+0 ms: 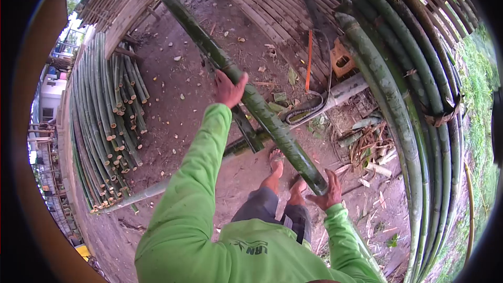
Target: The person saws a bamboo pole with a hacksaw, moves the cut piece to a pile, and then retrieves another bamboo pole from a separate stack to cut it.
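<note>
A long green bamboo pole (270, 118) slants from the top of the view down to just in front of my legs. My left hand (230, 89) grips it partway along, fingers on one side and thumb on the other. At its near end, my right hand (329, 193) is curled around the pole, with part of the grip hidden. Under the held pole a shorter, dark green bamboo piece (246, 130) shows. It reaches a bamboo pole on the ground (165, 186), which runs crosswise in front of my feet.
Stacked cut bamboo poles (99, 110) lie at left. Long thick bamboo poles (403, 110) stretch along the right, one bundle tied. An orange bar (309, 60) is near an orange hollow block (341, 62). Bamboo scraps (369, 147) litter the dirt. A slatted bamboo platform (272, 5) stands behind.
</note>
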A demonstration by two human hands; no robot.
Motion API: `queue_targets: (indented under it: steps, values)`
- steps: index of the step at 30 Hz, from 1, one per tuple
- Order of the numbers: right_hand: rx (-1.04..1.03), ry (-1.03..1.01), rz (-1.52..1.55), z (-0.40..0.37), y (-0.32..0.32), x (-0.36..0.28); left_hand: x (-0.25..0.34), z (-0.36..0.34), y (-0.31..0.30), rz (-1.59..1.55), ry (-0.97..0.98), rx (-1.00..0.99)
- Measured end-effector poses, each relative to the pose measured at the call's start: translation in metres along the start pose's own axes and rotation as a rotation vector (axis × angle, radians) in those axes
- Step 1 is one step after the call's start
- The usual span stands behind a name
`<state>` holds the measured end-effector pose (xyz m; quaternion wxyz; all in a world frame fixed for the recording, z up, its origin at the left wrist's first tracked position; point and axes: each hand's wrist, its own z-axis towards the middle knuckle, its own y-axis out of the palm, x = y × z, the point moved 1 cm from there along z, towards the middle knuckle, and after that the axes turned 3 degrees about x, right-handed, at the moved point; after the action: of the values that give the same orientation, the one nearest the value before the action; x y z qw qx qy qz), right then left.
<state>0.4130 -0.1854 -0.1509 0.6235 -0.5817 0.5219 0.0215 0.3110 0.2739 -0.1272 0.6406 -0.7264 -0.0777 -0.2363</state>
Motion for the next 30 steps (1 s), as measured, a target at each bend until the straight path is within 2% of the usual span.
queue_targets:
  steps: [2,3,4,6,10,11,14,15,16,18,20,21,22,23,24,26,28,30]
  values:
    - [-0.245,0.253,-0.120,-0.048,-0.003,0.069,0.009,-0.028,0.003,0.018,-0.058,-0.021]
    - [-0.406,0.342,-0.150,-0.076,-0.002,0.114,0.001,-0.024,0.011,0.020,-0.026,0.057]
    - [-0.508,0.409,-0.344,-0.098,-0.001,0.142,-0.007,-0.018,0.019,0.025,0.004,0.137]
    - [-0.616,0.587,-0.014,-0.124,0.010,0.194,-0.001,-0.016,0.005,-0.010,-0.007,0.107]
    - [-0.598,0.535,0.013,-0.109,0.014,0.196,-0.002,0.009,0.011,-0.017,-0.043,0.110]
    - [-0.559,0.512,-0.022,-0.098,0.013,0.184,-0.001,0.023,0.007,-0.072,0.034,0.145]
    - [-0.491,0.538,-0.125,-0.058,0.003,0.116,0.021,0.062,-0.021,-0.030,-0.114,0.034]
    - [-0.454,0.545,-0.172,-0.049,0.004,0.096,0.014,0.076,-0.010,0.130,-0.100,0.127]
    - [-0.420,0.555,-0.217,-0.043,0.007,0.080,0.024,0.069,-0.015,0.148,-0.114,0.086]
    - [-0.353,0.428,-0.195,-0.042,0.008,0.067,0.043,0.038,-0.025,0.193,-0.144,-0.007]
    - [-0.257,0.254,-0.115,-0.056,0.010,0.067,0.010,0.048,-0.011,-0.079,-0.086,0.020]
    - [-0.343,0.313,0.047,-0.069,0.019,0.098,-0.003,0.047,-0.013,-0.200,-0.053,0.014]
    - [-0.470,0.510,0.294,-0.077,0.003,0.094,-0.019,0.051,-0.013,-0.320,-0.019,0.007]
    - [-0.550,0.476,0.171,-0.089,0.001,0.110,-0.062,0.079,0.018,-0.374,0.084,0.114]
    - [-0.629,0.439,0.048,-0.112,0.001,0.139,-0.062,0.079,0.018,-0.402,0.033,0.131]
    - [-0.933,0.386,-0.078,-0.150,0.020,0.188,-0.051,0.070,0.011,-0.464,-0.076,0.167]
    - [-0.975,0.430,-0.194,-0.184,0.047,0.211,-0.032,0.059,0.001,-0.462,-0.083,0.221]
    - [-0.728,0.527,-0.055,-0.204,0.064,0.225,-0.019,0.049,-0.003,-0.442,-0.085,0.278]
